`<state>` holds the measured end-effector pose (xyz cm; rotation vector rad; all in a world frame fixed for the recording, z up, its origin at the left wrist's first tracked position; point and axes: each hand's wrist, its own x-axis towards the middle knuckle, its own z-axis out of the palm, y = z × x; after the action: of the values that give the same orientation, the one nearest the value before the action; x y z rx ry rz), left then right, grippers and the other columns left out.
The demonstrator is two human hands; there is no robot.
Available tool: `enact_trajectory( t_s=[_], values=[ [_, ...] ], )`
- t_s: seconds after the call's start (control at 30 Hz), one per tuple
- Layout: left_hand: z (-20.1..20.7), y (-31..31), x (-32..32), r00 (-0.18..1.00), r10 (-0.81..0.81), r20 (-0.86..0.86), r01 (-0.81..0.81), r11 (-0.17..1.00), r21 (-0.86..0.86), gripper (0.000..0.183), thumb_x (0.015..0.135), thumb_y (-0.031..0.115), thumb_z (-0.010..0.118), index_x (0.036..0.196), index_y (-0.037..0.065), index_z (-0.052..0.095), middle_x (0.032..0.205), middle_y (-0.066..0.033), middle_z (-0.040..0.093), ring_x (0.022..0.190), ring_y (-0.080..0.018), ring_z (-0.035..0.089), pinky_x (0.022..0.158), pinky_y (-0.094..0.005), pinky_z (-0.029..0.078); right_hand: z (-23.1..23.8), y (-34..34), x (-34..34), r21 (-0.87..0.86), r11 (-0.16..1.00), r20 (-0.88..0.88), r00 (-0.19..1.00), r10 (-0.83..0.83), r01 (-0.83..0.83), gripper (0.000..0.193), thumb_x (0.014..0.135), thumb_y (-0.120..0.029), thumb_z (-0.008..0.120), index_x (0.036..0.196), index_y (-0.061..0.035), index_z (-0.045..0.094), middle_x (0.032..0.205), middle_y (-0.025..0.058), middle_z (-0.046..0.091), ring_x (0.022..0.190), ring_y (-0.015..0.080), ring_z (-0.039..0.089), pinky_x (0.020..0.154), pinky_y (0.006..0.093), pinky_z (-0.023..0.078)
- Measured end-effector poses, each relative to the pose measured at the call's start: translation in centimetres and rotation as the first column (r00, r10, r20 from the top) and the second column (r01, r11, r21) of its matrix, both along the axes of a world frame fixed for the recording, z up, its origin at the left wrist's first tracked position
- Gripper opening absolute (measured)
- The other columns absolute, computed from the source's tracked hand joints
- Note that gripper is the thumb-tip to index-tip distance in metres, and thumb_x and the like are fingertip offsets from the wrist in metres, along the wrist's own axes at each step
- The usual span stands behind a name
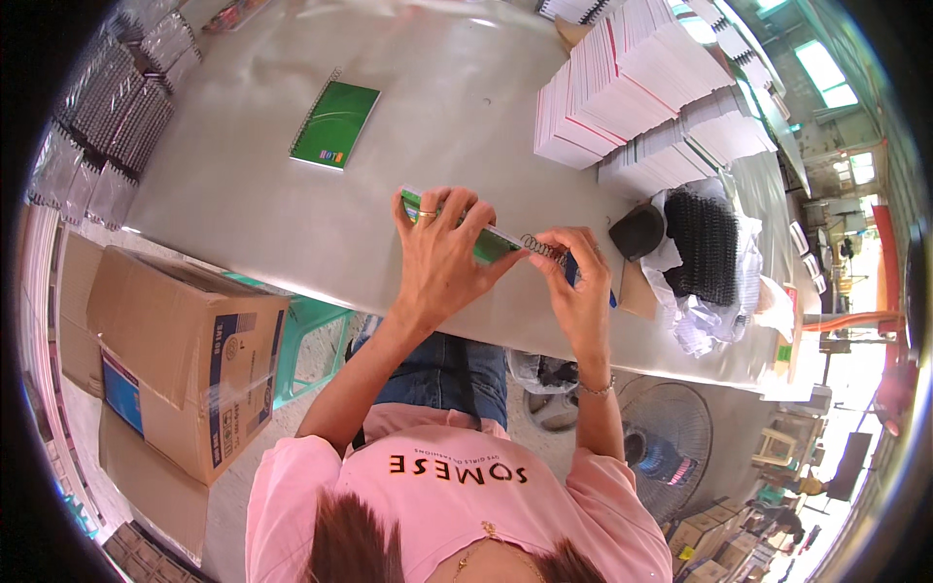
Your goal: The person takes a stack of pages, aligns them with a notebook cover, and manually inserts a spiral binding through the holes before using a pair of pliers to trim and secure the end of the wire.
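My left hand (pixel 445 248) is closed over a green notebook (pixel 494 247), which is held on edge above the near part of the metal table. A thin spiral wire coil (pixel 540 249) sticks out from the notebook's right end. The fingers of my right hand (pixel 580 277) pinch that coil near its free end. Part of a blue thing shows behind my right hand, its kind hidden. Farther off to the left, another green spiral notebook (pixel 335 124) lies flat, its coil along the left edge.
Tall stacks of paper blocks (pixel 622 78) stand at the far right. Nearer, a pile of black coils (pixel 702 243) sits in white plastic beside a dark rounded object (pixel 638 231). Wrapped spiral-bound bundles (pixel 112 107) fill the far left. Below the table are a cardboard box (pixel 185 360) and a fan (pixel 669 447).
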<state>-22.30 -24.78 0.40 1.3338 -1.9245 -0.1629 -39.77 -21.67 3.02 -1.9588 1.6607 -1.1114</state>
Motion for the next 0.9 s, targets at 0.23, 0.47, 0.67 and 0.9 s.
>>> enact_trajectory(
  t_s=[0.23, 0.47, 0.67, 0.9],
  values=[
    [0.2, 0.1, 0.0, 1.000, 0.005, 0.014, -0.005, 1.000, 0.007, 0.043, 0.071, 0.050, 0.080, 0.089, 0.015, 0.063, 0.102, -0.0001, 0.056, 0.109, -0.0229, 0.048, 0.097, -0.0528, 0.026, -0.6, 0.0, 0.6, -0.020, 0.998, 0.130, 0.990, -0.052, 0.055, 0.019, 0.080, -0.004, 0.071, 0.097, -0.0060, 0.066, 0.097, 0.0081, 0.065, 0.091, 0.0273, 0.062, 0.086, 0.0373, 0.043],
    [-0.1, 0.1, 0.1, 1.000, -0.010, -0.004, 0.010, 1.000, 0.016, 0.045, 0.071, 0.051, 0.077, 0.091, 0.015, 0.060, 0.099, 0.0000, 0.053, 0.107, -0.0222, 0.048, 0.099, -0.0583, 0.022, -0.8, 0.1, 0.5, -0.048, 0.999, -0.035, 0.999, -0.012, 0.010, 0.018, 0.084, -0.003, 0.066, 0.101, -0.0067, 0.064, 0.099, 0.0079, 0.063, 0.091, 0.0258, 0.061, 0.088, 0.0376, 0.040],
    [-0.2, 0.1, 0.1, 1.000, -0.001, 0.010, 0.001, 1.000, 0.019, 0.047, 0.070, 0.052, 0.077, 0.093, 0.015, 0.060, 0.100, -0.0002, 0.051, 0.107, -0.0227, 0.047, 0.098, -0.0585, 0.022, -0.8, 0.3, 1.0, 0.004, 1.000, 0.105, 0.994, -0.021, 0.020, 0.019, 0.086, -0.004, 0.064, 0.105, -0.0071, 0.062, 0.099, 0.0079, 0.063, 0.096, 0.0259, 0.059, 0.091, 0.0385, 0.038],
    [-0.1, 0.1, 0.1, 0.999, 0.021, 0.039, -0.023, 0.999, 0.044, 0.042, 0.071, 0.049, 0.078, 0.092, 0.016, 0.062, 0.100, 0.0022, 0.055, 0.109, -0.0216, 0.048, 0.099, -0.0566, 0.024, -0.5, 0.7, 1.3, 0.052, 0.998, -0.066, 0.997, -0.034, 0.037, 0.014, 0.091, -0.009, 0.060, 0.104, -0.0044, 0.060, 0.097, 0.0099, 0.061, 0.092, 0.0276, 0.058, 0.088, 0.0394, 0.037]
  ],
)
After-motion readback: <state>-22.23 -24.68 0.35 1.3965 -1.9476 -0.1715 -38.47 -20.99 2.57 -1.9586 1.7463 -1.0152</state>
